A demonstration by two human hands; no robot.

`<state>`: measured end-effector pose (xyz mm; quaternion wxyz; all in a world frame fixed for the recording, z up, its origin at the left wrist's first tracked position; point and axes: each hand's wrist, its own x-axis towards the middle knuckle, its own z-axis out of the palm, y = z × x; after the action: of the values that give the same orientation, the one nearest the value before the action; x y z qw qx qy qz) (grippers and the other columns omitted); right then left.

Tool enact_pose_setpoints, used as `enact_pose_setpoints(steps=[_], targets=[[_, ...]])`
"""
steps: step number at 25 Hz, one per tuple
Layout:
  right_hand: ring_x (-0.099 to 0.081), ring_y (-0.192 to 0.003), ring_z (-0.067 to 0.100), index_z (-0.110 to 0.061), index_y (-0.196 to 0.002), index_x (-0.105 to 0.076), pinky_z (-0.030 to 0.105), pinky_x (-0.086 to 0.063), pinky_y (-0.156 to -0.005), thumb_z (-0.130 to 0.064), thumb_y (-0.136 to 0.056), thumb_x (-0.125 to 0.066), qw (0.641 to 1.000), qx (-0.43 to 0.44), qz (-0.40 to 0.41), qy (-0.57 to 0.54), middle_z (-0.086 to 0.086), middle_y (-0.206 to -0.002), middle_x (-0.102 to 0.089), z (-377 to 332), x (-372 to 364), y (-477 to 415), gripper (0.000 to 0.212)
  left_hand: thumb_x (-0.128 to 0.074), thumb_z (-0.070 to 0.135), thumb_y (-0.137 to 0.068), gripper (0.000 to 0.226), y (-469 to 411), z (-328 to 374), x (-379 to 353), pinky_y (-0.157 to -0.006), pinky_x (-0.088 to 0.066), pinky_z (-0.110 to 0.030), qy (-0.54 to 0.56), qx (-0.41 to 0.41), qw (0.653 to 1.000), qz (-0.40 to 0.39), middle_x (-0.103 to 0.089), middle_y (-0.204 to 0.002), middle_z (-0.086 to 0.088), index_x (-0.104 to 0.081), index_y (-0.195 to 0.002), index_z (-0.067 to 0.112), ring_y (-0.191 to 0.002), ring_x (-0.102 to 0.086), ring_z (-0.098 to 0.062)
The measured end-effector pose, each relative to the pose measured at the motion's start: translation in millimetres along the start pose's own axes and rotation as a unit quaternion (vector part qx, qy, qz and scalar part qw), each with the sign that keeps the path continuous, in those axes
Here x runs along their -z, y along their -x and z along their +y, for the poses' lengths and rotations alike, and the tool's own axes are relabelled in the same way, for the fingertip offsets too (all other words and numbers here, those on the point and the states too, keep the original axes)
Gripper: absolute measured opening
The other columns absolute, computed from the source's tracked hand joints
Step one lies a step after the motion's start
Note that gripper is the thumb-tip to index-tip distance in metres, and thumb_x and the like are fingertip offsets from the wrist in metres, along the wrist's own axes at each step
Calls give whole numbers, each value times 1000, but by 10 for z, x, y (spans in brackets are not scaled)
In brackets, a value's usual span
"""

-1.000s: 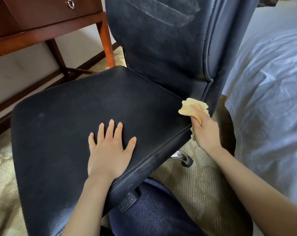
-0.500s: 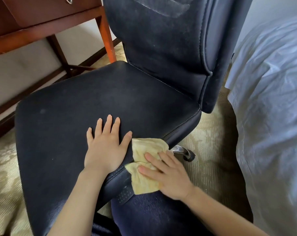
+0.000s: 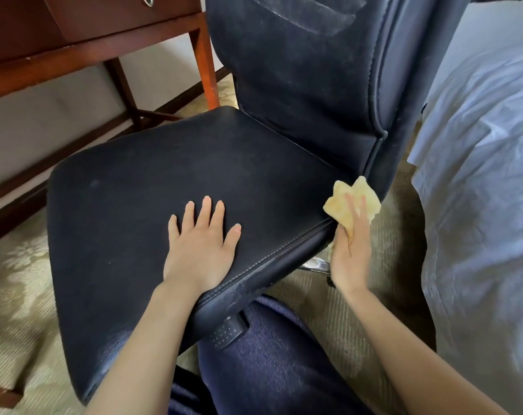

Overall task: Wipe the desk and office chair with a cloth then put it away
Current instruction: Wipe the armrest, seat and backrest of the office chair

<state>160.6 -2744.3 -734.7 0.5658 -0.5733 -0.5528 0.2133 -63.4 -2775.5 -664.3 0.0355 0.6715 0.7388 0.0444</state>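
Pressing flat on the dark seat of the office chair (image 3: 170, 187), the left hand (image 3: 201, 247) lies palm down with its fingers spread and straight, gripping nothing. The right hand (image 3: 351, 250) is at the seat's right edge, close to where the seat meets the backrest, and holds a crumpled yellow cloth (image 3: 342, 205) against the side of the cushion; two fingers lie extended over the cloth while the rest of the hand pins it there. The cloth touches the seat edge and sits just beside the lower corner of the backrest. A wooden desk (image 3: 89, 40) stands behind the chair with a closed drawer (image 3: 119, 10) under its top, contents hidden. A bed with white sheets (image 3: 487, 175) fills the right side, and patterned carpet (image 3: 17, 295) covers the floor.
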Motion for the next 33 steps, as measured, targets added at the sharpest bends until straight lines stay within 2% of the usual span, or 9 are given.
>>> enact_pose_setpoints(steps=[8,11,14,18,20,22,26,30,33], targets=[[-5,-146,23,-39,-142,-32,52,2,-116,-22,-84,-41,937,267,-134,182,-9,-154,-24,-472,-394,891,61,-25,23,-105,40,-56,-198,317,-118,1,-36,282,-37,957,-64,-21,-156,8,-39,-142,26,-146,-4,-12],[-13,-145,26,-39,-144,-28,55,-2,-116,-28,-81,-46,849,439,-203,212,-6,-154,-26,-524,-494,1131,67,-34,23,-103,35,195,-367,392,-113,-13,-19,411,-6,911,25,-40,-147,11,-54,-132,25,-139,-24,-2],[-29,-137,28,-43,-139,-32,51,-15,-113,-27,-77,-47,734,580,-235,262,-9,-149,-31,-404,-414,1041,66,-34,32,-101,38,626,-602,249,-118,-5,-36,322,80,931,153,-35,-150,12,-49,-135,29,-143,-17,-6],[-38,-117,36,-39,-127,-43,55,-17,-105,-14,-67,-59,727,573,-176,335,-1,-134,-56,-92,-110,554,67,-34,38,-98,45,1097,-849,-46,-113,5,-55,224,175,933,221,-22,-156,11,-40,-142,32,-147,-5,-15],[-36,-117,39,-33,-126,-44,58,-13,-107,-13,-63,-61,730,562,-168,351,-1,-148,-39,50,38,361,68,-31,40,-98,45,1187,-911,-132,-112,7,-56,233,213,920,231,-20,-157,11,-38,-142,34,-146,-5,-14],[-33,-121,42,-31,-128,-43,57,-6,-110,-18,-71,-46,737,553,-180,344,-3,-155,-22,73,83,312,59,-30,35,-101,43,1239,-939,-188,-117,3,-52,301,229,897,228,-20,-157,10,-38,-143,33,-146,-7,-12],[-36,-118,38,-34,-128,-44,56,-12,-108,-17,-76,-40,729,581,-205,298,1,-138,-40,-164,-190,524,55,-30,24,-103,40,1281,-1073,-200,-116,-2,-21,411,185,868,210,-17,-157,10,-36,-142,32,-144,-6,-1],[-26,-136,23,-41,-136,-39,47,-7,-116,-20,-82,-47,686,645,-231,245,-10,-145,-35,-482,-544,765,58,-25,27,-105,39,1366,-1237,-175,-119,-3,-28,505,149,834,162,-16,-150,29,-39,-128,54,-138,-6,14],[-25,-140,23,-39,-142,-34,48,-10,-116,-20,-84,-47,638,683,-276,225,-10,-150,-33,-714,-732,913,63,-28,38,-99,37,1411,-1318,-176,-119,-8,-33,610,131,762,172,-28,-152,17,-51,-127,43,-139,-18,8]])
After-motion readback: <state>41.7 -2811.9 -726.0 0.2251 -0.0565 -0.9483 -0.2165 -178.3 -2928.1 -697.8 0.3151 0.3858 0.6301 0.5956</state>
